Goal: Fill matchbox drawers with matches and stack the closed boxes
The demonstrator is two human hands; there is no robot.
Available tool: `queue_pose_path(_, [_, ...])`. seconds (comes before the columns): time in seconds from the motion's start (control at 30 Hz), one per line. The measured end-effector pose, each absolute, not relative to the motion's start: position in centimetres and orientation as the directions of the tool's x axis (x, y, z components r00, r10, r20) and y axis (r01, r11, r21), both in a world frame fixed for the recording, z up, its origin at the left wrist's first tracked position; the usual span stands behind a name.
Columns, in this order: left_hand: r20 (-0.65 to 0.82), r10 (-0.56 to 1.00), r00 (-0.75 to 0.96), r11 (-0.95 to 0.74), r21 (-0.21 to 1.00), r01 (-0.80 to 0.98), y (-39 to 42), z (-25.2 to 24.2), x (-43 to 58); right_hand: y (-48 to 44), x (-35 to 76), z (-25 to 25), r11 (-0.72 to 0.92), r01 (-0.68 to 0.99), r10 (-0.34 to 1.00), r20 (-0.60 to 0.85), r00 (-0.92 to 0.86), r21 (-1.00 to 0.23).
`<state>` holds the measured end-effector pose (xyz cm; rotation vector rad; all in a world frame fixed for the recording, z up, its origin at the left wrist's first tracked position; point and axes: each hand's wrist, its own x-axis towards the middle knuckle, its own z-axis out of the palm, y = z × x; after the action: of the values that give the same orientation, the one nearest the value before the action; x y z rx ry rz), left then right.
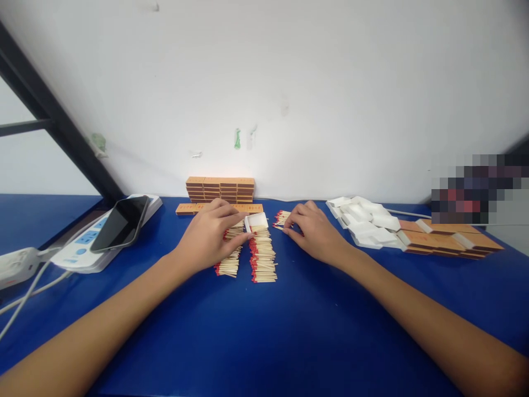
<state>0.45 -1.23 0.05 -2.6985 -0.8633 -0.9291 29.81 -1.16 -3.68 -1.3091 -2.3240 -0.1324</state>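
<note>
My left hand (212, 234) is closed at the left side of a small white matchbox tray (257, 223), with thumb and fingers at its edge. Under that hand lies a row of red-tipped matches (228, 267), partly covered by it. A second row of matches (263, 259) stretches from the tray toward me, heads to the left. To the right of the tray, my right hand (312, 231) pinches at a small group of matches (281, 218). Its thumb and forefinger are together on a match; how many it holds I cannot make out.
Orange matchboxes (221, 190) are stacked against the wall, with a low row (185, 209) before them. On the right lie a heap of white trays (363, 220) and several partly opened matchboxes (450, 240). A phone (122, 220) rests on a white power strip (78, 253) at left, near cables.
</note>
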Motion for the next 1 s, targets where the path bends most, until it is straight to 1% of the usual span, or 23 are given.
queue_pose_path(0.23, [0.588,0.483,0.648,-0.821,0.047,0.569,-1.3,-0.1,0.5,-1.7,30.2,-3.2,0.579,0.809,0.768,0.400,-0.499,-0.103])
queue_pose_path(0.33, [0.576,0.493,0.652,-0.817,0.051,0.574,-1.4,-0.1,0.6,-2.4,30.2,-2.3,0.592,0.803,0.744,0.424,-0.516,-0.063])
queue_pose_path(0.53, [0.565,0.474,0.675,-0.851,0.097,0.516,-1.9,-0.2,1.1,-4.3,28.1,-0.5,0.607,0.793,0.626,0.580,-0.521,0.057])
queue_pose_path(0.67, [0.568,0.468,0.677,-0.872,0.174,0.457,-2.5,-0.3,1.6,-5.2,26.6,-0.5,0.597,0.781,0.558,0.604,-0.569,0.185])
queue_pose_path(0.73, [0.569,0.474,0.672,-0.875,0.219,0.432,-2.7,-0.3,1.8,-5.5,26.3,-0.6,0.605,0.765,0.534,0.599,-0.597,0.222])
queue_pose_path(0.83, [0.571,0.484,0.663,-0.873,0.264,0.410,-2.8,-0.4,1.9,-5.6,26.4,-0.6,0.625,0.752,0.533,0.589,-0.607,0.210])
queue_pose_path(1.0, [0.571,0.480,0.666,-0.876,0.265,0.404,-2.7,-0.4,1.9,-5.4,26.7,-0.6,0.661,0.745,0.583,0.565,-0.584,0.088])
